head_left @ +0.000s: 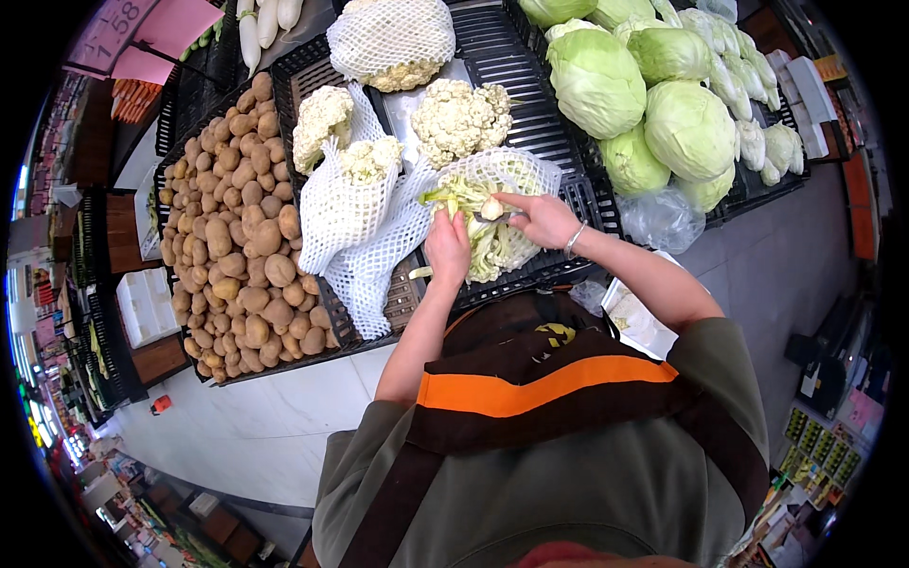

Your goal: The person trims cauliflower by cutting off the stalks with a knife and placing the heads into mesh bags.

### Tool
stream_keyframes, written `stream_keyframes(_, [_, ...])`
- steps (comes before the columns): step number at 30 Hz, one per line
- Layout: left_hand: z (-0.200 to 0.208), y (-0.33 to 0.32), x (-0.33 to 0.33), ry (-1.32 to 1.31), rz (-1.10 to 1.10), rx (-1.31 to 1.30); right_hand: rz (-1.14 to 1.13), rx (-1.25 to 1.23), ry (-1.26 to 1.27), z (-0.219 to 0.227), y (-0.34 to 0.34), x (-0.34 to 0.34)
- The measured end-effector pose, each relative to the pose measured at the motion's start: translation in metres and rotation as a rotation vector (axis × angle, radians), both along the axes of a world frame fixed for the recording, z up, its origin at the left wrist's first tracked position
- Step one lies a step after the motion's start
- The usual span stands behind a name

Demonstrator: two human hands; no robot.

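Note:
An upturned cauliflower (pixel 490 248) lies in front of me with its pale stalks and cut stem facing up, partly wrapped in white foam netting (pixel 530 176). My left hand (pixel 448 250) is closed at its left side, thumb and fingers pinching the leaf stalks. My right hand (pixel 545 221) is closed around a small knife, of which only a short dark blade (pixel 481 219) shows beside the stem; the handle is hidden in the palm. My right index finger stretches over the cut stem end.
More cauliflowers (pixel 461 121) stand behind, some in netting, in black crates (pixel 507 57). Empty netting (pixel 363 293) hangs toward the front edge. Potatoes (pixel 237 227) are heaped at left, green cabbages (pixel 688 131) at right. A white box (pixel 636 317) sits below my right forearm.

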State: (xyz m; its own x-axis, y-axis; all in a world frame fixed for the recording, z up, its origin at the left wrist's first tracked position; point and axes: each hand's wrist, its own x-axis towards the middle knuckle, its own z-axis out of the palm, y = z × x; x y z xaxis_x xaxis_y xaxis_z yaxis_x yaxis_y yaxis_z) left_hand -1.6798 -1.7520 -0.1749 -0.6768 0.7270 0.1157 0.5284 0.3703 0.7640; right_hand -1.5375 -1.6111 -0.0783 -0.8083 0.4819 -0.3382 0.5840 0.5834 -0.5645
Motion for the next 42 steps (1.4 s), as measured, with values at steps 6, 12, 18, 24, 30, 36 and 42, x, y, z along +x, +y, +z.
stream_keyframes(6, [0.0, -0.004, 0.015, -0.059, 0.069, 0.058, -0.278, -0.027, 0.064, -0.007, -0.04, -0.002])
stream_keyframes(12, [0.005, -0.002, 0.015, -0.018, 0.085, 0.096, -0.412, 0.031, 0.088, -0.009, -0.052, -0.012])
stream_keyframes(18, [-0.003, 0.0, -0.002, 0.009, 0.018, 0.139, -0.068, -0.059, -0.034, -0.009, 0.001, 0.004])
stream_keyframes(24, [-0.004, 0.001, -0.003, 0.014, -0.092, 0.122, 0.238, -0.076, -0.106, 0.004, 0.036, 0.001])
stream_keyframes(30, [-0.005, -0.004, 0.003, -0.068, 0.012, 0.161, 0.128, -0.2, 0.044, -0.017, 0.026, 0.0])
stream_keyframes(36, [0.016, 0.0, 0.012, -0.004, 0.087, 0.055, -0.192, -0.365, 0.161, -0.028, -0.003, 0.001])
stream_keyframes(42, [0.045, 0.004, 0.011, 0.107, -0.042, -0.043, -0.357, -0.371, 0.226, -0.025, -0.019, 0.001])
